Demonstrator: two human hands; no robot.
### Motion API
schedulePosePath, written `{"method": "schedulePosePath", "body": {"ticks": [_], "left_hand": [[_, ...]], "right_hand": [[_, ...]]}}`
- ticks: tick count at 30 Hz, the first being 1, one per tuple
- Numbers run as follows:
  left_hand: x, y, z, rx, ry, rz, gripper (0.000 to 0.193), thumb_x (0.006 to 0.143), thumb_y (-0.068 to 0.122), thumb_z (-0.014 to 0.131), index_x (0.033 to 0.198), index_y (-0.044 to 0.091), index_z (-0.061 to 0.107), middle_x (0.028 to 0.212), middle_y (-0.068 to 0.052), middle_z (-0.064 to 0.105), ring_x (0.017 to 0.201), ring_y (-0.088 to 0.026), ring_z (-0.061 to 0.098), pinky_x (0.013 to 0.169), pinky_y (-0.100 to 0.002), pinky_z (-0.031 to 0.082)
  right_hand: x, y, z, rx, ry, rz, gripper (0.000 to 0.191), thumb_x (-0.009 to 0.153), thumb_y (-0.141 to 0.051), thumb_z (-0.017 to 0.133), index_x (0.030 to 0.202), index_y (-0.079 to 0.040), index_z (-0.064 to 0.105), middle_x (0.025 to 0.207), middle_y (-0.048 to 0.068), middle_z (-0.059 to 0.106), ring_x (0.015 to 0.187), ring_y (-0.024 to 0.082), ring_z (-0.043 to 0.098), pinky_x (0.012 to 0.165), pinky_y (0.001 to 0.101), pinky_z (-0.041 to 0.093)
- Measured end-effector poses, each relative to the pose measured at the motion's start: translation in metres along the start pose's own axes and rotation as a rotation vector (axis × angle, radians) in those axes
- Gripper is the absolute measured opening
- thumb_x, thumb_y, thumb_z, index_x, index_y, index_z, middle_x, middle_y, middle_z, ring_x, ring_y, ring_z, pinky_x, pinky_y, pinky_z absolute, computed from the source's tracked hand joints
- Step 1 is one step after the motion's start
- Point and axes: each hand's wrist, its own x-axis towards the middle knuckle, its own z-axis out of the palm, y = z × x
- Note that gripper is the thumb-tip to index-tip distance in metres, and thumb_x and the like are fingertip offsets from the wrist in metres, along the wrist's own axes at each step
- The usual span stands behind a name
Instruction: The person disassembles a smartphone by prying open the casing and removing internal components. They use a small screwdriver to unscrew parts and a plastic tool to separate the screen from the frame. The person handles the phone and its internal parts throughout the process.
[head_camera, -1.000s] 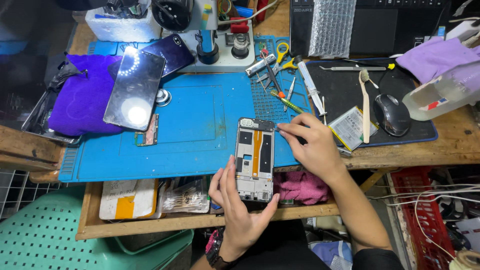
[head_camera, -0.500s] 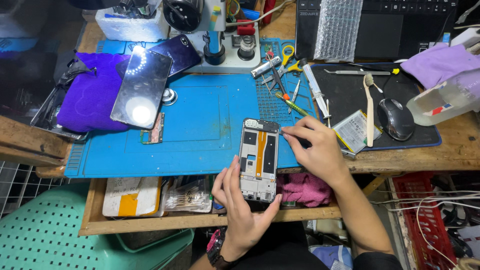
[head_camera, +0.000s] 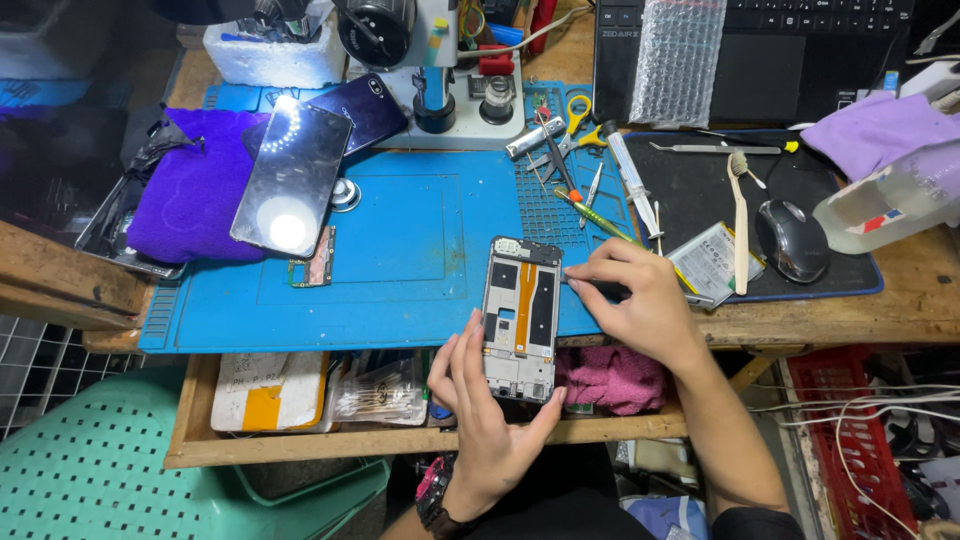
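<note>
The head view shows an opened phone frame (head_camera: 521, 318) just below the middle of the picture, lying half over the front edge of the blue work mat (head_camera: 400, 250). The left hand (head_camera: 480, 410) cups its lower end from beneath, fingers spread along the left side and thumb at the bottom right corner, which seems meant to steady it and tilt it toward the eyes. The right hand (head_camera: 640, 300) is curled at the frame's right edge, pinching a thin dark tool (head_camera: 590, 286) whose tip meets the upper right side of the frame; the grip looks like one for fine, careful prying or picking.

To the right of that hand, a flat silver battery (head_camera: 712, 262) with a pale printed label lies on the black pad (head_camera: 700, 190), beside a toothbrush (head_camera: 738, 215) and a black mouse (head_camera: 792, 240). Above the frame, tweezers, screwdrivers and yellow-handled scissors (head_camera: 577, 120) sit on the mat's ridged strip, close enough to reach.

In the upper left, a phone screen (head_camera: 290, 175) leans glass-up on a purple cloth (head_camera: 190, 195), likely to keep it from scratches; a small green circuit board (head_camera: 317, 268) lies at its lower corner. A microscope stand (head_camera: 440, 80) rises at top centre, a strip of bubble wrap (head_camera: 680, 60) lies over the laptop at top right.

In the tray under the surface rest a white and orange flat box (head_camera: 268, 390), a clear packet (head_camera: 385, 390) of small sticks, and a pink cloth (head_camera: 615, 378).
</note>
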Motion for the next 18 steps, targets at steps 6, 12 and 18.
{"method": "schedulePosePath", "body": {"ticks": [6, 12, 18], "left_hand": [[0.001, 0.004, -0.001, -0.094, -0.001, -0.044, 0.111, 0.075, 0.020, 0.089, 0.152, -0.014, 0.017, 0.161, -0.031, 0.024, 0.139, -0.045, 0.022, 0.117, -0.054, 0.022], [0.009, 0.003, -0.029, 0.206, -0.004, -0.085, 0.093, 0.073, 0.024, 0.086, 0.147, -0.003, 0.037, 0.149, -0.018, 0.045, 0.136, -0.037, 0.039, 0.109, -0.055, 0.022], [0.024, 0.007, -0.065, 0.271, -0.052, -0.026, 0.086, 0.074, 0.019, 0.081, 0.149, 0.004, 0.041, 0.152, -0.022, 0.040, 0.136, -0.037, 0.045, 0.104, -0.051, 0.027]], "right_hand": [[0.007, 0.008, -0.008, -0.125, 0.156, -0.018, 0.012, 0.087, -0.007, 0.078, 0.099, -0.006, 0.079, 0.089, 0.010, 0.070, 0.080, 0.023, 0.071, 0.074, 0.0325, 0.056], [0.040, 0.057, -0.072, -0.381, 0.268, -0.013, 0.017, 0.094, -0.004, 0.080, 0.111, -0.005, 0.078, 0.100, 0.014, 0.071, 0.089, 0.025, 0.070, 0.081, 0.0346, 0.055], [0.069, 0.112, -0.089, -0.145, 0.240, 0.122, 0.017, 0.094, -0.002, 0.078, 0.111, -0.003, 0.078, 0.092, 0.011, 0.073, 0.079, 0.019, 0.070, 0.070, 0.0302, 0.058]]}}
